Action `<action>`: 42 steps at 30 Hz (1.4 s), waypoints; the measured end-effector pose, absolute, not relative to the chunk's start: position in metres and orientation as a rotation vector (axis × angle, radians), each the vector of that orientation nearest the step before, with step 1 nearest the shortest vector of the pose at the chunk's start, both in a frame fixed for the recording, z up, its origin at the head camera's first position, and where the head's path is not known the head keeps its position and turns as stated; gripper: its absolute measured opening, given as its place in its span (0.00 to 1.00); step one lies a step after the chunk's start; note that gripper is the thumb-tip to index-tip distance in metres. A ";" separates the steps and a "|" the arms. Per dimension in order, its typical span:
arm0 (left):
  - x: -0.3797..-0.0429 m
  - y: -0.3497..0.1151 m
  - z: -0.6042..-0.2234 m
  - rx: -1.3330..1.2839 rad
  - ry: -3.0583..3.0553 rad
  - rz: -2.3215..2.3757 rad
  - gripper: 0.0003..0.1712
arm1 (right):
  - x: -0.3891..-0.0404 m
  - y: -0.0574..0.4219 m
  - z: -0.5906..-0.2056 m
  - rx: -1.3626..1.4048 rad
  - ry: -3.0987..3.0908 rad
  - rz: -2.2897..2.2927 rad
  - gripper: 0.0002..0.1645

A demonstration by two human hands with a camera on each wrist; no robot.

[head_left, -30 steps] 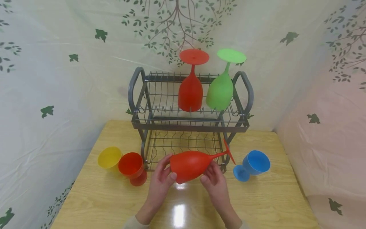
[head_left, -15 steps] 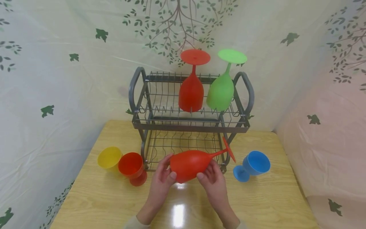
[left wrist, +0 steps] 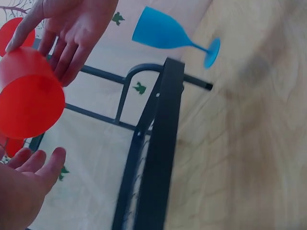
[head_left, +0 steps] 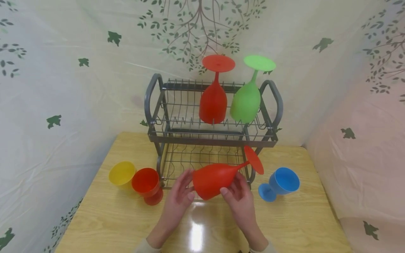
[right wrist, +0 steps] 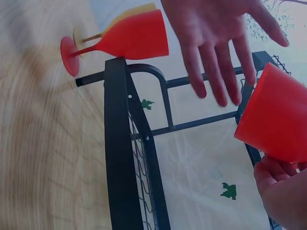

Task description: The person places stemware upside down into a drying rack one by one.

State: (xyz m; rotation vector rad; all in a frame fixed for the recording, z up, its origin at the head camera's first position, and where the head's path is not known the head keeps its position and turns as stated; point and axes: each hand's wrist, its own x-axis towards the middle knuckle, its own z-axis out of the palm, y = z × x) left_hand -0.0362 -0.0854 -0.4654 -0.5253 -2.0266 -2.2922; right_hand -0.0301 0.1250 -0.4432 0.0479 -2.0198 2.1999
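Observation:
A red plastic wine glass (head_left: 213,179) is held tilted in front of the dish rack, its mouth to the left and its foot up to the right. My right hand (head_left: 238,200) grips the bowl, thumb in front and fingers behind. My left hand (head_left: 177,200) is beside the mouth; in the right wrist view its fingers (right wrist: 211,67) are straight and apart from the rim. On the rack's upper tier, another red wine glass (head_left: 213,105) and a green wine glass (head_left: 246,103) stand upside down.
The two-tier dark wire dish rack (head_left: 212,141) stands at the back of the wooden table (head_left: 104,225). To its left are a yellow goblet (head_left: 121,175) and a red goblet (head_left: 146,184), both upright. A blue goblet (head_left: 283,181) stands on the right. Printed fabric hangs behind.
The held glass has shifted slightly right and tilted further, with its foot rising. My left hand's fingers have come off the bowl near the rim; my right hand keeps its grip.

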 end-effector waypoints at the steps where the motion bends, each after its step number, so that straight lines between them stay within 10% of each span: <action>1: -0.037 -0.087 -0.464 -0.559 -2.022 -2.243 0.38 | -0.030 0.126 -0.442 0.052 -2.020 2.194 0.36; 42: -0.089 -0.153 -0.396 -0.540 -1.978 -0.946 0.47 | -0.035 0.132 -0.426 0.183 -2.053 2.105 0.36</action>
